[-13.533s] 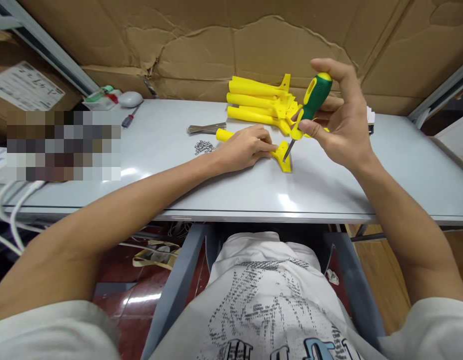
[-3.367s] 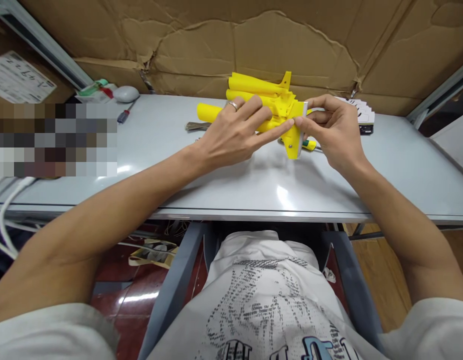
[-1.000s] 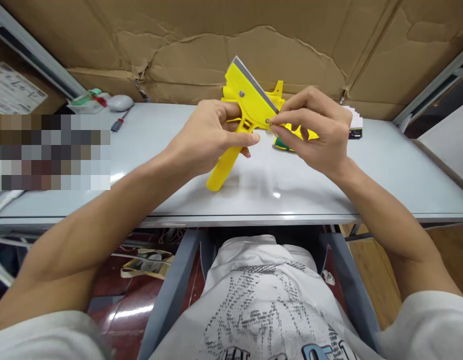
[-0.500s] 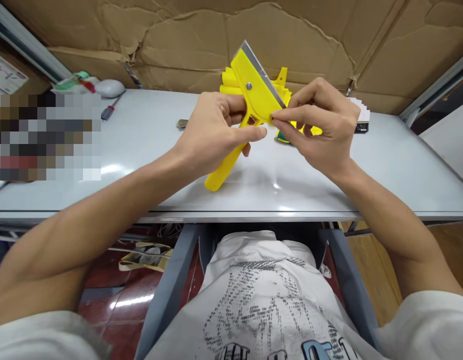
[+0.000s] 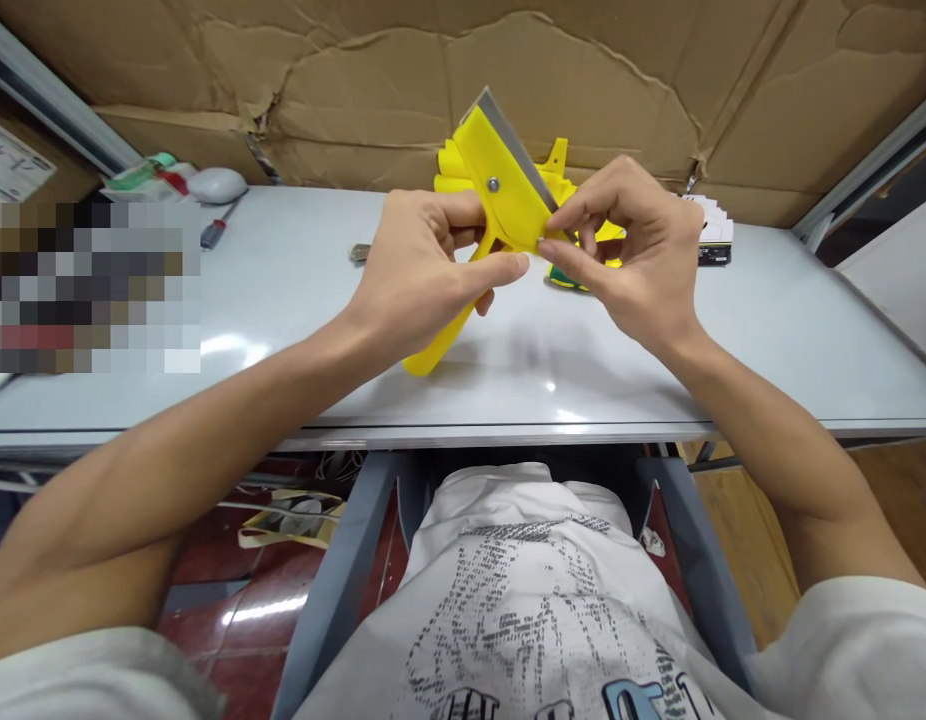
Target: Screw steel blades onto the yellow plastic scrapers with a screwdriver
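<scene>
A yellow scraper [image 5: 500,170] with a metal blade along its upper right edge and a screw in its head is held up over the table, tilted. My left hand [image 5: 425,255] is wrapped round it where the handle meets the head; the handle points down to the left. With thumb and fingers, my right hand [image 5: 628,235] pinches the lower right corner of the head, by the end of the blade. Behind the scraper lie more yellow plastic pieces [image 5: 452,165], partly hidden, and a green and yellow item [image 5: 566,280].
On the white table [image 5: 283,250] are a screwdriver [image 5: 214,232], a white rounded object [image 5: 217,184] and a small metal item [image 5: 359,253] at the left. White cards [image 5: 714,225] lie at the right. Cardboard [image 5: 380,80] stands behind the table.
The fingers of my right hand have shifted slightly left and now cover more of the scraper's corner. The scraper is turned slightly, still in my left hand.
</scene>
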